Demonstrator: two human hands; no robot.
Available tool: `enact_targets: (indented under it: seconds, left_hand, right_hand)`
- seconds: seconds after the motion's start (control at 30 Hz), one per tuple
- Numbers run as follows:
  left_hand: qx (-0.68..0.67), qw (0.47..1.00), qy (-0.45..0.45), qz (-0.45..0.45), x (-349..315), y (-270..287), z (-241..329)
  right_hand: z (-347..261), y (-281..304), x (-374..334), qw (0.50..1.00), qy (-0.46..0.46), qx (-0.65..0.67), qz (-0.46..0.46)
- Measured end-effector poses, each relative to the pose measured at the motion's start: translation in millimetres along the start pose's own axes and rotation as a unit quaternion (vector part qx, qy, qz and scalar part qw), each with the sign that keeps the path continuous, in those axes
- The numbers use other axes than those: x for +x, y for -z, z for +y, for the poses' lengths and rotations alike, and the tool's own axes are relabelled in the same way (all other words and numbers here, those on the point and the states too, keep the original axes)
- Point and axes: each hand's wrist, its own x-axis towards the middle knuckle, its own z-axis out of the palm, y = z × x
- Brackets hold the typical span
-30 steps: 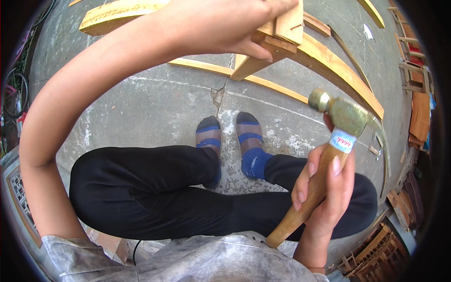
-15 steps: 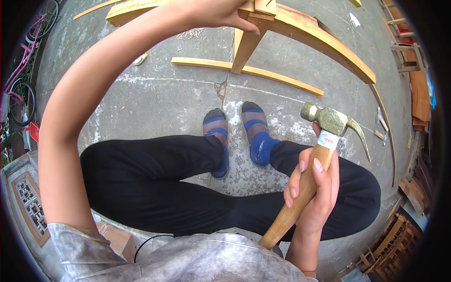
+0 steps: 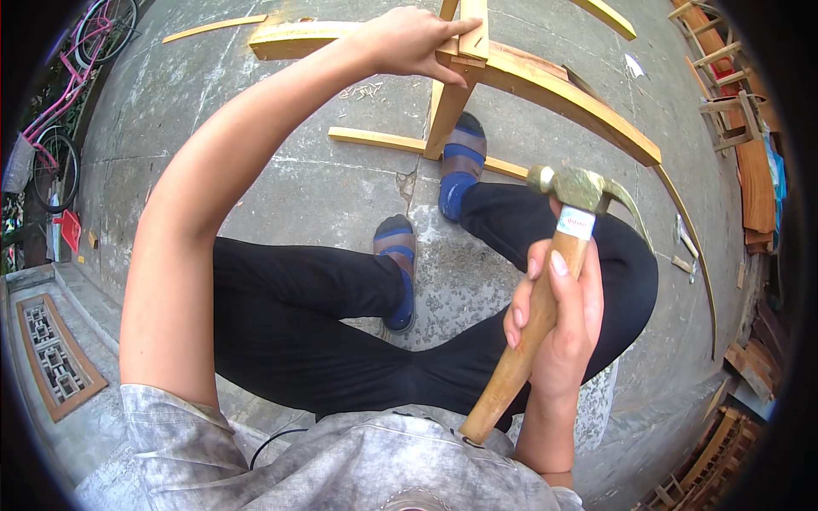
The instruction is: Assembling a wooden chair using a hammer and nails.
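My right hand (image 3: 562, 315) is closed round the wooden handle of a claw hammer (image 3: 579, 187). The hammer is held upright over my right thigh, its metal head at the top with the claw curving to the right and down. Stretched out forward, my left hand (image 3: 413, 43) grips the joint of a wooden frame (image 3: 571, 98), index finger along the top of a block and thumb below it. A nail lies or sticks on that block; I cannot tell which. The fingers beyond the block are partly hidden. One post of the frame runs down to a floor strip.
My right foot (image 3: 464, 149) stands beside the frame's post, near the wooden floor strip (image 3: 375, 138). Loose nails or chips (image 3: 362, 90) lie on the concrete. Wooden stools (image 3: 733, 119) and planks (image 3: 756, 183) line the right side. A pink bicycle (image 3: 64, 111) stands at the far left.
My right foot has moved forward to the frame's post, from beside my left foot. My left hand still grips the frame, and the hammer stays in my right hand, slightly shifted left.
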Motion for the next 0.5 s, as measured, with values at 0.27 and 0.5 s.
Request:
enact_targets:
  seconds: [0.27, 0.5]
  left_hand:
    - [0.003, 0.999, -0.016, 0.043, -0.2, -11.5, -2.6]
    - [0.032, 0.994, -0.031, 0.096, 0.1, -25.9, -8.5]
  right_hand:
    - [-3.0, -7.2, 20.3, 0.998, 0.018, 0.035, -0.048]
    - [-8.7, -3.7, 37.2, 0.999, 0.024, 0.024, -0.028]
